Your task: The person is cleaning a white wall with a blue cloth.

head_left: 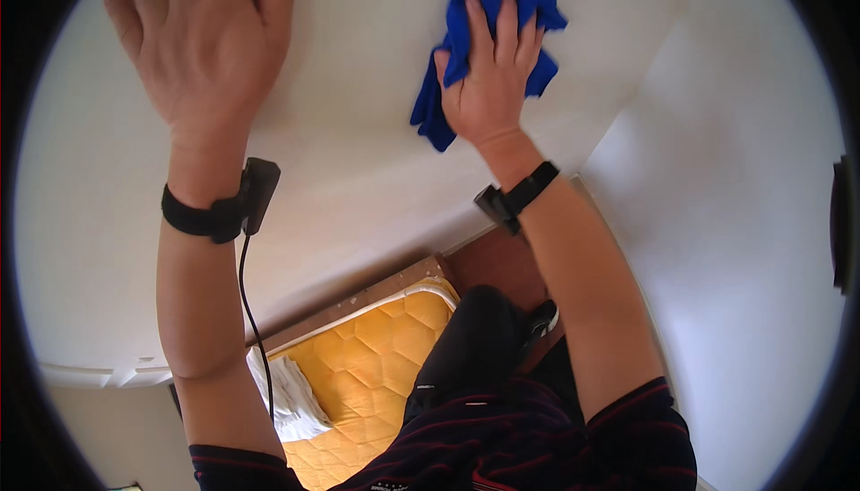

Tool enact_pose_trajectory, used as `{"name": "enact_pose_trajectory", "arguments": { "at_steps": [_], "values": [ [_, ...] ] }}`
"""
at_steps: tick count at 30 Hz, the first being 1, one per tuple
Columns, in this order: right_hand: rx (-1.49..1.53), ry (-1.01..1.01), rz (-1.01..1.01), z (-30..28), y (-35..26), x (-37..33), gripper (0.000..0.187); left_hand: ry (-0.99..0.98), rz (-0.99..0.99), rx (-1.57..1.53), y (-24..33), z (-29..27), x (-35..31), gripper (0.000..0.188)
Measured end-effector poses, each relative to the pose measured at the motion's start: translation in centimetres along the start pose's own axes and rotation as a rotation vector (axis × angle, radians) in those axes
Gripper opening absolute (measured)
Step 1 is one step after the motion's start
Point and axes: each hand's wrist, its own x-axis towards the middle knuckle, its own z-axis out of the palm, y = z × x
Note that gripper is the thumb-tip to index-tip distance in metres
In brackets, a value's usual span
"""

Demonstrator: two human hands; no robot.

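My right hand (488,101) presses a crumpled blue cloth (433,116) against the white wall (358,61). Its fingers lie spread over the cloth, whose loose folds stick out around them and hang below the thumb. To the left, my left hand (204,61) is held up at the same wall, palm toward it, with the fingers stretched and apart. Nothing shows in it; its fingertips run out of the picture at the top. Each wrist wears a black strap with a small dark device.
Below the wall lies a bed with a yellow quilted mattress (367,357) and a wooden edge (394,283). White fabric (296,397) is bunched on it. A second wall (726,177) meets the first at the right. A black cable (245,285) hangs from the left wrist device.
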Motion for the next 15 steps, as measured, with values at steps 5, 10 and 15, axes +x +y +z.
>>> {"name": "enact_pose_trajectory", "arguments": {
  "at_steps": [5,10,15],
  "values": [
    [0.048,-0.088,0.419,1.1,-1.0,-9.4,0.072,-0.095,0.027,0.106,0.4,-1.6,0.2,0.059],
    [0.05,-0.152,0.675,0.9,-1.1,-14.1,0.075,-0.153,0.02,-0.153,-0.2,-2.1,2.3,0.051],
    [0.064,-0.12,0.871,1.6,-0.2,-17.4,0.077,-0.154,0.048,-0.022,-1.4,-1.5,1.5,0.052]
  ]
}}
